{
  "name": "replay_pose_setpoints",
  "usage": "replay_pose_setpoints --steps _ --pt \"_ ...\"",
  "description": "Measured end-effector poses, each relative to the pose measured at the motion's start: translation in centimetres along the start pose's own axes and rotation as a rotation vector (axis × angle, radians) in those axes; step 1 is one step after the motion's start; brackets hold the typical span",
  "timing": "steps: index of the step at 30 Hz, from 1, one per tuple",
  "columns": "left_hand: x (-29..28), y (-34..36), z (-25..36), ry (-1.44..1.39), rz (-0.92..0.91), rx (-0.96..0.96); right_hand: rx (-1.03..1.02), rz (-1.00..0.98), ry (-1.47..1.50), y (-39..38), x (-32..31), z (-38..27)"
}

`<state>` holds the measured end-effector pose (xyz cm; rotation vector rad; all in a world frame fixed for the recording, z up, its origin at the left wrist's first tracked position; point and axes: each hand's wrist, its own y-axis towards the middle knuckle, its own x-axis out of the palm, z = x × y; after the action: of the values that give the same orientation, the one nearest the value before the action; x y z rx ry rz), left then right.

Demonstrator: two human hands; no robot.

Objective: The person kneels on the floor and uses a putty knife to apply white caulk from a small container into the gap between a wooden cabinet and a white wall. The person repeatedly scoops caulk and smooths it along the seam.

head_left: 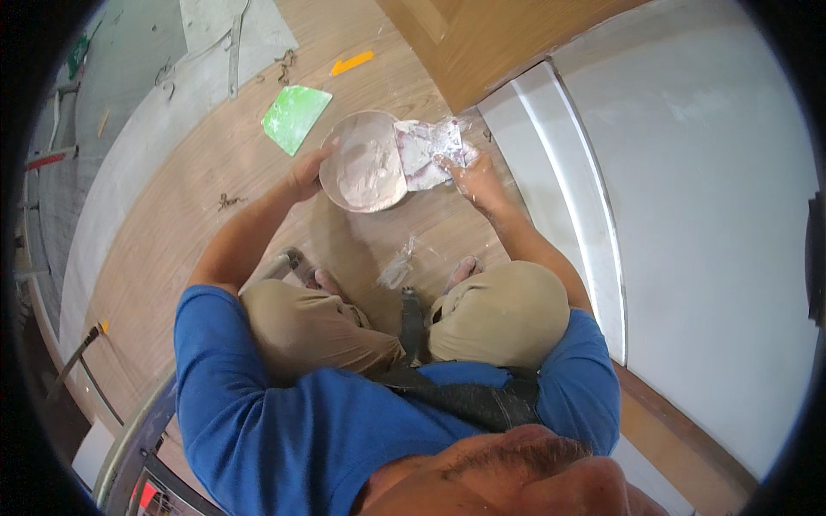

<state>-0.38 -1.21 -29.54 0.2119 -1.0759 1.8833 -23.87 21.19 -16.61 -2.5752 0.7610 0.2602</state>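
Observation:
My left hand [310,172] grips the left rim of a round bowl [342,202], its fingers partly hidden by the rim. Pale pinkish-white putty [370,176] lies inside the bowl. From the right, my right hand [475,179] is closed on a wide putty scraper [423,156] smeared with white putty. The scraper's left edge meets the bowl's right rim. White smears also mark the fingers of that hand. Just beyond the bowl, a green flat plate [295,119] with white residue lies on the wood-look floor [172,224].
A brown wooden panel [533,30] and a pale wall panel [705,189] with a white trim strip [572,163] stand close on the right. Ahead lie an orange strip [352,63] and a metal ruler [234,56]. Crumpled clear plastic [397,265] lies between my feet.

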Motion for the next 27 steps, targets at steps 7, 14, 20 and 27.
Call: replay_pose_setpoints --steps 7,14,20,27 --pt "-2.1 0.1 -1.0 0.029 -0.052 0.006 -0.147 0.036 0.161 0.2 0.4 1.3" --pt "0.2 -2.2 -0.8 0.042 -0.03 0.02 -0.272 0.029 0.146 -0.3 -0.4 0.4" --pt "-1.8 -2.6 -1.4 0.108 -0.014 -0.027 -0.223 0.124 -0.093 -2.0 -2.0 -2.7" --pt "-2.8 -1.6 -2.0 0.13 -0.009 -0.035 -0.566 0.521 -0.09 -2.7 -8.5 -5.0"
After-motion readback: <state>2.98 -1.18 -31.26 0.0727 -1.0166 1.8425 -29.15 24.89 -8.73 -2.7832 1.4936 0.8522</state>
